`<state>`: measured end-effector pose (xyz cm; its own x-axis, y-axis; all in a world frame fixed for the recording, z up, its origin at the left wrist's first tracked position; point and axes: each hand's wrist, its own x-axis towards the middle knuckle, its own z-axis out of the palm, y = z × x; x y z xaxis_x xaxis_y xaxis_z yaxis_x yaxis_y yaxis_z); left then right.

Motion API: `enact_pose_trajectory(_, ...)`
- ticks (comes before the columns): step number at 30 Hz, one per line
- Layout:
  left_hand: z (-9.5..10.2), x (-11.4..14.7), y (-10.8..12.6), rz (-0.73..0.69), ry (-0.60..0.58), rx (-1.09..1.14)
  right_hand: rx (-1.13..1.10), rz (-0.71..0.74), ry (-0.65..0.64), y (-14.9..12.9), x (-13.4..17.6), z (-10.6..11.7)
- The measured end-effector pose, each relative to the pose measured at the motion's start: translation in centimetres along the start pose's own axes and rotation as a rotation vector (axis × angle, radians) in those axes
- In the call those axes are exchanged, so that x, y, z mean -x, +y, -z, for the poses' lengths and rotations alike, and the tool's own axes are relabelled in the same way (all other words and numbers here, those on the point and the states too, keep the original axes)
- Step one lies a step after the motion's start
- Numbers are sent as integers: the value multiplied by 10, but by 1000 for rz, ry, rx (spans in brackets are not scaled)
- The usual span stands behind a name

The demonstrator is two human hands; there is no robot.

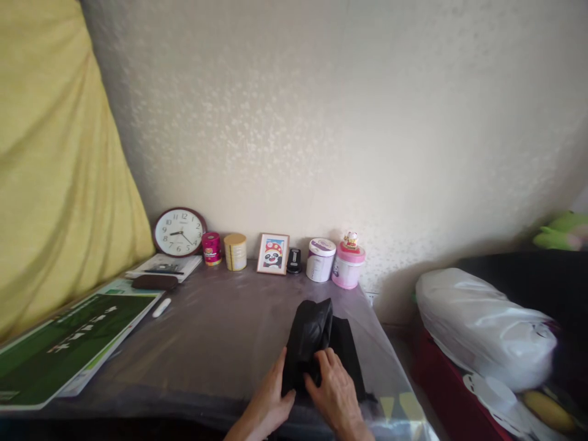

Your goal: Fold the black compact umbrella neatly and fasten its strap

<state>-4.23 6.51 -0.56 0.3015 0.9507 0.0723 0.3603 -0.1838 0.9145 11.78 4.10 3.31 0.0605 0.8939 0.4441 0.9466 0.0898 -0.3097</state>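
A black bag-like item (pixel 307 334) with a soft, slightly shiny surface stands partly upright near the table's front edge. My left hand (pixel 270 395) is wrapped round its lower left side, the thumb in front and the fingers mostly hidden behind. My right hand (pixel 337 389) has its fingers curled at the bag's right edge, thumb close to the fingertips, pinching its material. Flat on the table, a black piece (pixel 346 352) lies under and right of my right hand; whether it belongs to the same bag I cannot tell.
Along the wall stand a clock (pixel 179 231), a magenta can (pixel 212 248), a yellow tin (pixel 236 252), a panda picture (pixel 272 253) and two tins (pixel 320 260). Left are a green board (pixel 78 343), a brown case (pixel 155 282) and a white marker (pixel 162 307). A white plastic bag (pixel 482 324) sits right.
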Motion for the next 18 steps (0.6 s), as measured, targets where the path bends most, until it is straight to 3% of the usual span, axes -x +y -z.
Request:
enact_pose_trajectory(3, -1, 1, -2, -3, 1, -40, 147, -52, 97, -10, 12, -28)
enact_pose_trajectory(6, 0, 1, -4, -34, -15, -97, 160, -97, 70, -12, 14, -36)
enact_pose_trajectory(11, 9, 3, 0, -54, -43, -296, -136, -178, -27, -2, 6, -15)
enact_pose_trajectory(15, 11, 5, 15, -96, 98, -531, -381, -273, -20, 19, -15, 5)
enact_pose_trajectory(18, 6, 0, 27, -173, 176, -638, -421, -291, 50, 39, -43, 12)
